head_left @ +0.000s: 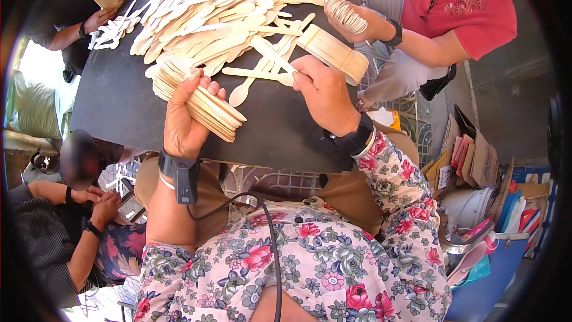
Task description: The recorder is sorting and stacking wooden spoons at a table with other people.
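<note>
My left hand (189,110) is closed round a thick stack of wooden spoons (217,118), held at a slant above the dark table. My right hand (325,92) pinches the end of a single wooden spoon (271,53), which points away to the upper left over loose ones. Beside my right hand lies a neat bundle of wooden spoons (333,53) with a band round it. A large heap of loose wooden spoons (196,12) covers the far part of the table, and one loose spoon (238,95) lies between my hands.
The black table (113,101) has its near edge by my lap. Across at the right, a person in a red top (459,12) holds a fan of spoons (345,15). Other people's hands (110,3) work at the far left. Cardboard boxes (476,161) stand at right.
</note>
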`<state>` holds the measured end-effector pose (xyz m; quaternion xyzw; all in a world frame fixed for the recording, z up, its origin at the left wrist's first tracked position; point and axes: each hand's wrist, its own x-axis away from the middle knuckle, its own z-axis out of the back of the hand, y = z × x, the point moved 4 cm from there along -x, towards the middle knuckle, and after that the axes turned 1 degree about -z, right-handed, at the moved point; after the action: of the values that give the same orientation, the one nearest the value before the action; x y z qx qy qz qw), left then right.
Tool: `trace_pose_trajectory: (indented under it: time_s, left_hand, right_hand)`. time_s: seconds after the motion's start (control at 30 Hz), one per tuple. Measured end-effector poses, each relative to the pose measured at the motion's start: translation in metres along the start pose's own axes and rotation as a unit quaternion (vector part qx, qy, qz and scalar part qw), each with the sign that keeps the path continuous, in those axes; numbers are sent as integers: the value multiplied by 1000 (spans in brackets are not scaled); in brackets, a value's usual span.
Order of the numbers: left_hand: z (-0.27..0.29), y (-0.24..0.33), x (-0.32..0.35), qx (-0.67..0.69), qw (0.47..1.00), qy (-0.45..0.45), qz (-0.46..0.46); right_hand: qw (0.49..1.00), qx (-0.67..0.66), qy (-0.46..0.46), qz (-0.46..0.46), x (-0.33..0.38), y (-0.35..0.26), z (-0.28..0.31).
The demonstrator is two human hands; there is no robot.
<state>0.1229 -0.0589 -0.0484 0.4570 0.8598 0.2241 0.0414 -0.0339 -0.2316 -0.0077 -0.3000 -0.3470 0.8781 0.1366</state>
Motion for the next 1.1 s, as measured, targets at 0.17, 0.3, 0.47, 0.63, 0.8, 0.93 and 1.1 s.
trace_pose_trajectory:
  time_s: [0.17,0.3,0.47,0.63,0.8,0.93,1.1]
  left_hand:
    - [4,2,-2,-3,1000,9,5]
    - [10,22,-4,-13,998,12,-67]
    - [28,53,0,-41,982,64,-171]
    - [33,68,9,-62,967,133,-210]
    - [30,83,19,-62,956,152,-245]
    - [27,86,23,-56,953,158,-253]
    - [34,84,20,-50,958,153,-239]
  right_hand:
    - [938,-249,-76,-228,-1,16,-5]
    - [950,-233,-74,-196,-4,12,-10]
    - [954,-171,-142,-200,-4,-4,-28]
    - [895,-247,-258,-268,-2,-15,-59]
    - [896,-209,-314,-235,-30,-38,-93]
    - [904,-207,-312,-208,-63,-56,-132]
    - [964,-197,-174,-30,-93,-39,-157]
